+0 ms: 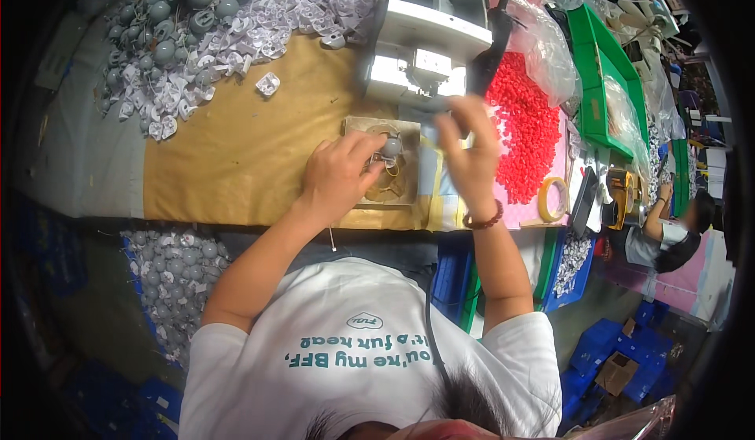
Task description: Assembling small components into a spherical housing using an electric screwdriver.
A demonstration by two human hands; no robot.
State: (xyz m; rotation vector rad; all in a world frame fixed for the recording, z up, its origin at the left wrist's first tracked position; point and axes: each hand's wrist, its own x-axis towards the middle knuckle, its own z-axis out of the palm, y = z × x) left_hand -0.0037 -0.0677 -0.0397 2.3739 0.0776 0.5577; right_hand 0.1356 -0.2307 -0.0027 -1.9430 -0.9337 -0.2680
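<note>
My left hand point(338, 174) reaches into a shallow, light-coloured tray point(405, 196). Its thumb and forefinger close round a small grey ball-shaped part point(391, 148) with thin wires. A loop of yellow wire shows below that part. My right hand point(472, 153) is raised to the right of the tray, blurred by motion. Its fingertips come close to the front of a white bench machine point(429, 35). Whether those fingers hold anything cannot be made out.
White plastic pieces point(267, 15) and grey ball parts point(161, 51) are heaped at the back left. Small red parts point(523, 137) lie right of my right hand, by a tape roll point(553, 198) and a green crate point(594, 70). Another person point(668, 235) sits far right.
</note>
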